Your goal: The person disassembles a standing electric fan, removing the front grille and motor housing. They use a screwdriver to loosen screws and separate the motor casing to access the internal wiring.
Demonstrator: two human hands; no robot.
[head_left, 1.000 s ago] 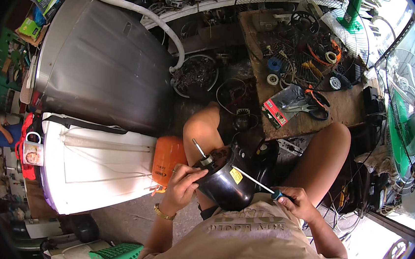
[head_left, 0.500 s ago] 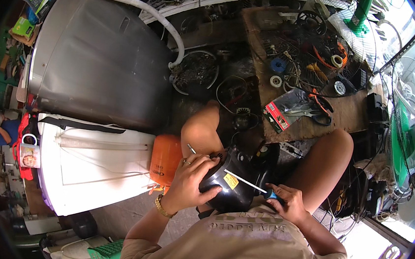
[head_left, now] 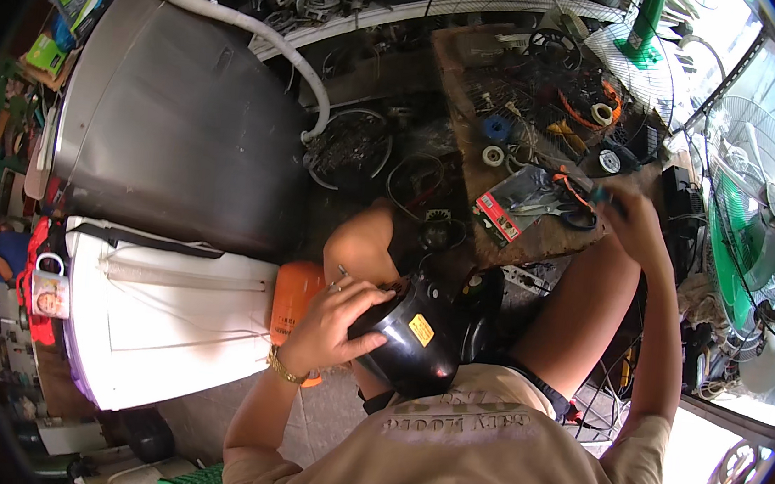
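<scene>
On my lap rests a glossy black fan motor housing (head_left: 414,360) with a yellow label, a thin metal shaft (head_left: 342,271) standing out past its far left side. My left hand (head_left: 344,319) is wrapped over the housing's left side, fingers across its top and thumb lower down. Over the wooden table's near right part, my right hand (head_left: 633,222) is closed round the blue-green handle of a screwdriver (head_left: 602,196); the blade cannot be made out. Beside that hand lie scissors (head_left: 552,208) with orange-and-black handles, partly on a clear plastic packet with a red card (head_left: 498,217).
The wooden tabletop (head_left: 457,82) carries wires, a blue spool (head_left: 496,128), white rings and orange tape. Fan guards and a green fan blade (head_left: 729,235) stand at the right. A grey metal appliance (head_left: 186,123), a white panel (head_left: 178,316) and an orange tank (head_left: 295,298) are at the left.
My right hand has moved from my lap, beside the housing, up and away to the table with the screwdriver. My left hand stays on the housing. The whole view has shifted slightly.
</scene>
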